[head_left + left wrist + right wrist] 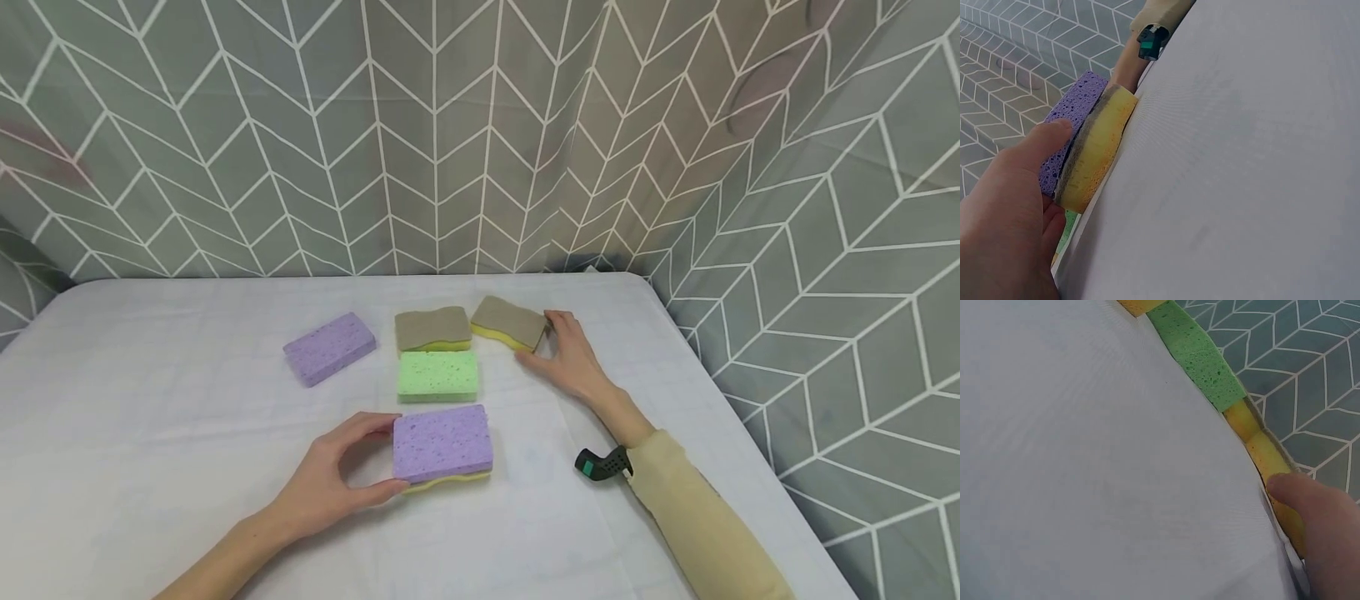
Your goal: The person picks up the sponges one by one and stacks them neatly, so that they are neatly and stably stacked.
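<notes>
My left hand (322, 475) holds a purple sponge (444, 442) by its left end, thumb at the near edge and fingers at the far edge. Under it lies a yellow scrub sponge (1100, 156) with a grey top layer. At the back right, my right hand (573, 358) pinches the right end of another grey-topped yellow scrub sponge (508, 322); the right wrist view shows the thumb (1288, 487) against its yellow side. A green sponge (438, 375) lies just beyond the purple one, and a third scrub sponge (431, 327) sits behind it.
A second purple sponge (330, 348) lies at an angle to the left on the white-covered table (150, 400). Grey patterned curtains (450, 150) hang along the back and right sides. A black wrist device (600, 463) sticks out at the right sleeve.
</notes>
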A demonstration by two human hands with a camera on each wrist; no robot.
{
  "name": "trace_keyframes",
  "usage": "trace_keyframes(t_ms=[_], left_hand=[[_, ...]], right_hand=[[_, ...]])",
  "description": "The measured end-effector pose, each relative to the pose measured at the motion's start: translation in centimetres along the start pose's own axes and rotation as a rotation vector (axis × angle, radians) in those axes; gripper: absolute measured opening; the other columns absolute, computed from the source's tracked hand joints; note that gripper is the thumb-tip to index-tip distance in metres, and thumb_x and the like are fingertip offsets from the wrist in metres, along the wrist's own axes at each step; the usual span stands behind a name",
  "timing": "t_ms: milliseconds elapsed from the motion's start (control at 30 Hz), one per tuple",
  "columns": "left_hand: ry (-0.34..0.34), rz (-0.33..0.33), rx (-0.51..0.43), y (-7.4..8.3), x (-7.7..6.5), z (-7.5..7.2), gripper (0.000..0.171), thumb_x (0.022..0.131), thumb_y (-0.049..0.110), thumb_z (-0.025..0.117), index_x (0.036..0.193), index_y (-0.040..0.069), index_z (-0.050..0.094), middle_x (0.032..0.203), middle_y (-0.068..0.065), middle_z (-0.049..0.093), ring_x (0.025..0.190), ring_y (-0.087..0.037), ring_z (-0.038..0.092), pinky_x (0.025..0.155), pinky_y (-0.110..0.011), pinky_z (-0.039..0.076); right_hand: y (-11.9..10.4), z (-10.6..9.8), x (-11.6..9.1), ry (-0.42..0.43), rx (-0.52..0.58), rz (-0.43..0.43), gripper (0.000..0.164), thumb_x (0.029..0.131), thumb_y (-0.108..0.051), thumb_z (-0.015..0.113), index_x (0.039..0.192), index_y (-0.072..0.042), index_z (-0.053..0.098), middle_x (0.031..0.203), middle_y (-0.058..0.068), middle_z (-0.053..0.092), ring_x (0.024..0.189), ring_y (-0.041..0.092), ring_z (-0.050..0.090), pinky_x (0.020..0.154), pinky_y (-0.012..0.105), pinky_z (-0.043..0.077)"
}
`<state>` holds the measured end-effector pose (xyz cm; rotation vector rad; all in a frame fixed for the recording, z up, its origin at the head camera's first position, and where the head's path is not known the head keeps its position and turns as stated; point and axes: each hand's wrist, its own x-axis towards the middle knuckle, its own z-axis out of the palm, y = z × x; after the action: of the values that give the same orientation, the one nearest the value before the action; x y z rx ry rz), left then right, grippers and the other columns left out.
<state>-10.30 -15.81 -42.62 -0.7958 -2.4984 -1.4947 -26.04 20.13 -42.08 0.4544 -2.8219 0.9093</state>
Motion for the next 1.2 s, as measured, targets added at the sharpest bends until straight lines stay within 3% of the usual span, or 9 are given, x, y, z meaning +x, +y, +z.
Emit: trace_keyframes(t_ms=[467,833,1200], left_hand=[[0.016,0.026,-0.014,-0.21,-0.20,0.35,0.070,0.073,0.026,0.091,0.134,0.021,0.058,0.123,0.009,0.065,0.115,-0.008,0.062,0.105,-0.014,0.043],[-0.015,-0.015,-0.020,0.13,-0.16,0.15,0.069,0.074,0.032,0.089,0.134,0.022,0.058,0.125,0.009,0.064,0.118,-0.009,0.060,0.106,-0.015,0.043],[-0.001,-0.021,-0.016,0.18,-0.21,0.10,0.069,0.073,0.029,0.091,0.133,0.023,0.058,0.125,0.011,0.064,0.119,-0.008,0.060,0.107,-0.016,0.043]], right_hand=[[0.00,-0.11,-0.35,0.035,0.022,-0.038,0.076,0.088,-0.037,0.076,0.142,0.005,0.044,0.141,0.022,0.047,0.131,0.037,0.044,0.112,0.051,0.039],[-0.04,0.01,-0.60,0.083,0.052,-0.039,0.074,0.086,-0.035,0.078,0.140,0.005,0.048,0.133,0.021,0.051,0.122,0.035,0.049,0.106,0.050,0.044],[-0.07,0.15,-0.40,0.089,0.057,-0.033,0.072,0.085,-0.034,0.080,0.139,0.004,0.049,0.131,0.021,0.052,0.119,0.035,0.051,0.103,0.050,0.045]])
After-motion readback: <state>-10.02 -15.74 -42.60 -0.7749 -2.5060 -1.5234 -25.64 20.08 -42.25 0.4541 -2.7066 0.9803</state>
